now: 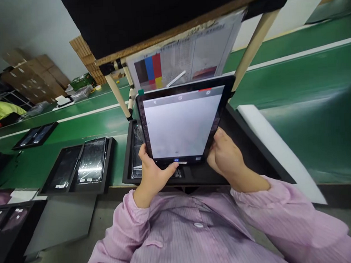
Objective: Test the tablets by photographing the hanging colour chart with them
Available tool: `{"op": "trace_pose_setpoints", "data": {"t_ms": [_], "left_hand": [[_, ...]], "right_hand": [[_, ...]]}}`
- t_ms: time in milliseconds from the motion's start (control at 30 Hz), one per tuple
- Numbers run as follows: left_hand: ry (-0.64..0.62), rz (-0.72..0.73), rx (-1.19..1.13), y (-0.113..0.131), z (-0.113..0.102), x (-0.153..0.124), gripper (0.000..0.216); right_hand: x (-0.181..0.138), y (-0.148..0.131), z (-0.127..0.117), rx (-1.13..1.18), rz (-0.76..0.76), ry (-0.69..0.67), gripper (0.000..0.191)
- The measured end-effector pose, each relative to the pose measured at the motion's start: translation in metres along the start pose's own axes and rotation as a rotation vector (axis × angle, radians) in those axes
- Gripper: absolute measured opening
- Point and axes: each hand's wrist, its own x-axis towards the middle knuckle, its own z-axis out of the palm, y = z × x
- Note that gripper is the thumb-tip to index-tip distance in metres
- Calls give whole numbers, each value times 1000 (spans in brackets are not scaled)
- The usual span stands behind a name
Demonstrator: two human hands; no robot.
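A black-framed tablet (181, 127) with a lit, pale screen is held up tilted before me. My left hand (155, 170) grips its lower left corner, the thumb lying on the bottom bezel. On the lower right edge my right hand (228, 156) is closed around the side, its fingers partly hidden behind the tablet. Small icons show in a grey bar along the top of the screen. Beneath the tablet sits a black tray (250, 159), partly covered by it, with a plastic-wrapped tablet (137, 149) in its left part.
A black tray (111, 162) with two wrapped tablets stands to the left on the green bench (310, 128). A white foam strip (282, 157) lies at the right. Ahead, a pole frame (255, 45) carries a printed sheet (177, 57). A person in yellow (5, 109) is at far left.
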Motion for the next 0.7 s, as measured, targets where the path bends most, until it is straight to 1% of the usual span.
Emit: {"op": "trace_pose_setpoints", "data": {"t_ms": [167, 333, 467, 700], "left_hand": [[-3, 26, 72, 3, 5, 1, 104], [46, 30, 125, 3, 8, -1, 108], [61, 59, 141, 1, 11, -2, 109], [63, 109, 214, 1, 12, 0, 109]], "right_hand": [[1, -3, 9, 90, -7, 9, 47], [1, -2, 10, 121, -13, 3, 54], [1, -1, 9, 111, -31, -25, 50], [7, 6, 7, 159, -92, -6, 52]]}}
